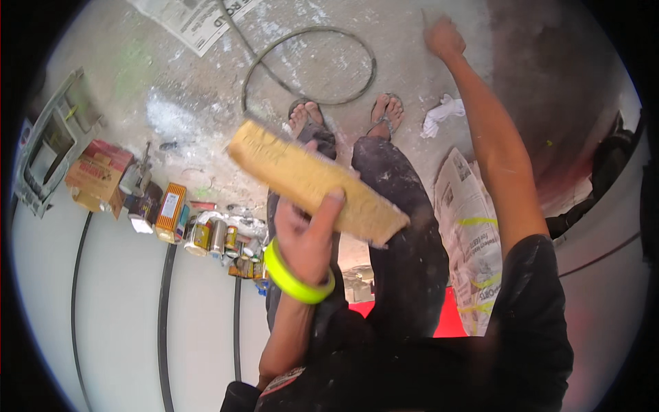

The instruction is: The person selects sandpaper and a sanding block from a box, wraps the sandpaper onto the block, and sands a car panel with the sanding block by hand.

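Observation:
My left hand (307, 244), with a bright yellow band at its wrist, grips a long tan block (316, 182) with a rough-looking surface, held slanting above my legs. My thumb lies over its near edge. My right hand (445, 38) is stretched out at the upper right with its fingers curled; something thin sticks up from it, too small to make out. Below that hand a crumpled white cloth (443, 113) lies on the paint-spotted floor (151, 82), near my sandalled right foot (386, 110).
A looped hose (372, 65) and newspaper (189, 20) lie ahead. Along the left are a grey panel (44, 137), a cardboard box (96, 172) and several cans (218, 237) by white ribbed panels (120, 288). A paper-covered object (463, 233) leans right of my legs.

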